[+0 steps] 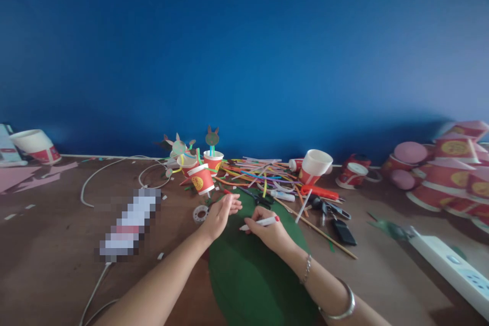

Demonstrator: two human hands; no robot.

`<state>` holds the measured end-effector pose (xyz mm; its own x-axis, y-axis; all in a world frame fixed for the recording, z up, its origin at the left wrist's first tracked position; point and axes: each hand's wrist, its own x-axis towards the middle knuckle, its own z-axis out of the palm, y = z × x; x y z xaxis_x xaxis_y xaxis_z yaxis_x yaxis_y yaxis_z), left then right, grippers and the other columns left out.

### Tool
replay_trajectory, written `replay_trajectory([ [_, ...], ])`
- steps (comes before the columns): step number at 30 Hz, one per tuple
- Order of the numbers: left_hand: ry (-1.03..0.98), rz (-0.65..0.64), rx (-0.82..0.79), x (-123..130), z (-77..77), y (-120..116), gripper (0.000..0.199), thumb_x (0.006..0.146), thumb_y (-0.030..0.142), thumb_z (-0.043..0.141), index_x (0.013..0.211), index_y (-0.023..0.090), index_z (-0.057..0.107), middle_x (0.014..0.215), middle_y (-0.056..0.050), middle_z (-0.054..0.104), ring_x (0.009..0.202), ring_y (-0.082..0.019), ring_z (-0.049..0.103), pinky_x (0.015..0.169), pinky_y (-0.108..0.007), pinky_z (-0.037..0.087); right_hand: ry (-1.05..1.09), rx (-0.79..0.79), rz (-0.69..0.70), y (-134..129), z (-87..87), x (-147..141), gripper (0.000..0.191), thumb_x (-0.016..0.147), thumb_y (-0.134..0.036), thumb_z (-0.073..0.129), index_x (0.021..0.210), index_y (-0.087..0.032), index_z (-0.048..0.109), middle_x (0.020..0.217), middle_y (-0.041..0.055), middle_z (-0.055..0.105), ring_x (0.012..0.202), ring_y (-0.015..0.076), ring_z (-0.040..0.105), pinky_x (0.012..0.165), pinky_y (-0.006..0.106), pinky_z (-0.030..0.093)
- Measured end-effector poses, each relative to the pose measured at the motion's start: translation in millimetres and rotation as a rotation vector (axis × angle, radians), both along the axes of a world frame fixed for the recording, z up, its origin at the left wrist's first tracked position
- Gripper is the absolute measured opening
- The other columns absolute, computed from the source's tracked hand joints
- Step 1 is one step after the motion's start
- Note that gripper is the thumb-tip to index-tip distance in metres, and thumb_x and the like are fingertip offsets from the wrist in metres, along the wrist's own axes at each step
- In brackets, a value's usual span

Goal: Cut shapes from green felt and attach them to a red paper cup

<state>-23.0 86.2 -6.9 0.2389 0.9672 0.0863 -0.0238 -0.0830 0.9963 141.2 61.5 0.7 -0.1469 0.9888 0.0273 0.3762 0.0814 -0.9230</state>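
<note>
My right hand [267, 229] grips a white marker [265, 222] with a red end, its tip pointing left over a large dark green sheet [252, 275]. Beside it, my left hand [222, 213] hovers or rests at the sheet's upper left edge, fingers stretched out and holding nothing. A roll of tape [200, 213] lies just left of that hand. Black-handled scissors [263, 199] lie beyond both hands, near a small white tube [282, 196]. Whether the marker tip touches the sheet I cannot tell.
Red-and-white paper cups [201, 179] with paper figures stand behind my left hand. Colourful pipe cleaners [252, 170] are heaped near the blue wall [244, 61]. On the right are a wooden stick [317, 229], keys [324, 209], a power strip [454, 265] and stacked cups [443, 178].
</note>
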Motion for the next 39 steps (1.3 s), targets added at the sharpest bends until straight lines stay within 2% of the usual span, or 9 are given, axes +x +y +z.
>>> replay_trajectory([
  [9,-0.004,0.001,-0.010,-0.5,-0.4,-0.5,0.057,0.084,0.058,0.035,0.107,0.011,0.057,0.098,-0.014,0.064,0.095,-0.024,0.061,0.084,-0.037,0.048,-0.023,0.009,-0.006,0.9,-1.2,-0.2,0.019,0.073,-0.028,0.057,0.058,-0.020,0.047,0.055,-0.0001,0.066,0.053,0.0141,0.062,0.044,0.019,0.038],
  [17,-0.016,-0.003,-0.006,-0.7,-1.4,0.3,0.057,0.083,0.058,0.036,0.106,0.011,0.057,0.098,-0.014,0.064,0.094,-0.024,0.061,0.084,-0.037,0.048,0.050,-0.018,-0.010,2.6,-4.5,1.2,0.021,0.072,-0.030,0.057,0.057,-0.020,0.046,0.053,-0.0003,0.065,0.053,0.0159,0.063,0.045,0.020,0.040],
  [21,-0.017,-0.009,-0.013,-1.2,-3.5,0.8,0.056,0.084,0.057,0.035,0.108,0.010,0.056,0.100,-0.014,0.063,0.095,-0.023,0.061,0.084,-0.037,0.048,0.164,-0.013,-0.131,6.4,-7.9,7.6,0.024,0.075,-0.029,0.052,0.056,-0.021,0.041,0.047,-0.0008,0.061,0.048,0.0146,0.061,0.043,0.020,0.038],
  [24,-0.029,-0.004,-0.020,-1.1,-3.1,0.7,0.056,0.084,0.057,0.036,0.107,0.011,0.057,0.100,-0.014,0.064,0.096,-0.024,0.061,0.084,-0.036,0.048,0.149,0.001,-0.177,9.5,-12.4,11.7,0.023,0.074,-0.027,0.051,0.055,-0.021,0.040,0.043,-0.0016,0.058,0.044,0.0141,0.058,0.041,0.020,0.037],
  [29,-0.031,-0.004,-0.024,-1.4,-1.7,0.4,0.056,0.083,0.057,0.037,0.107,0.011,0.057,0.101,-0.014,0.064,0.097,-0.024,0.061,0.084,-0.037,0.049,0.074,-0.003,-0.142,10.1,-14.9,12.3,0.021,0.072,-0.027,0.052,0.056,-0.021,0.041,0.044,-0.0007,0.059,0.048,0.0169,0.061,0.041,0.020,0.037],
  [39,-0.023,0.005,-0.023,-0.3,0.5,-0.6,0.057,0.083,0.058,0.037,0.107,0.010,0.058,0.100,-0.015,0.064,0.094,-0.024,0.062,0.083,-0.037,0.048,-0.009,0.040,0.006,1.4,-4.4,4.2,0.020,0.074,-0.028,0.057,0.059,-0.020,0.046,0.054,0.0002,0.064,0.055,0.0167,0.064,0.045,0.020,0.038],
])
